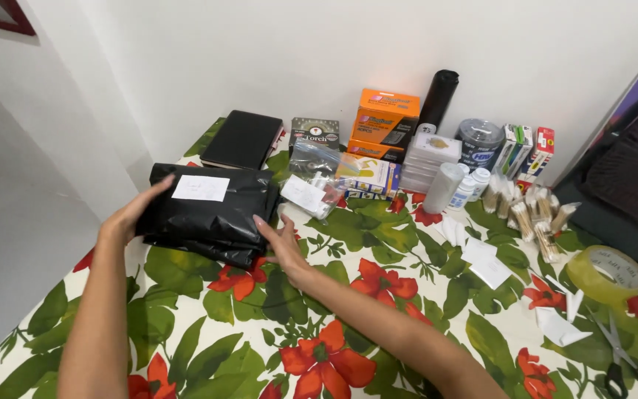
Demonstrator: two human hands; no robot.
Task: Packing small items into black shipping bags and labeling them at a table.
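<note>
A table covered by a white cloth printed with red flowers and green leaves (378, 295) is set against a plain white wall. Toward its far left, a stack of black plastic mailer parcels (212, 214) is held between two hands: the left hand (128, 218) is laid flat against the stack's left end, fingers extended, and the right hand (283, 244) is pressed open against the right front corner, so the stack is squeezed between open palms rather than clasped. For the stack to be squared well, even pressure from both sides would be wanted, with the slippery film kept from sliding layer over layer. The top parcel is glossy, wrinkled and soft-looking, and a white paper label (200, 188) is stuck on its upper face. Just beyond it a black book (241, 139) is lying, and to its right clear plastic bags (315, 181) and an orange box (385, 122) are ranged. Farther right, a roll of tape (608, 273) and scissors (622, 355) are seen.
</note>
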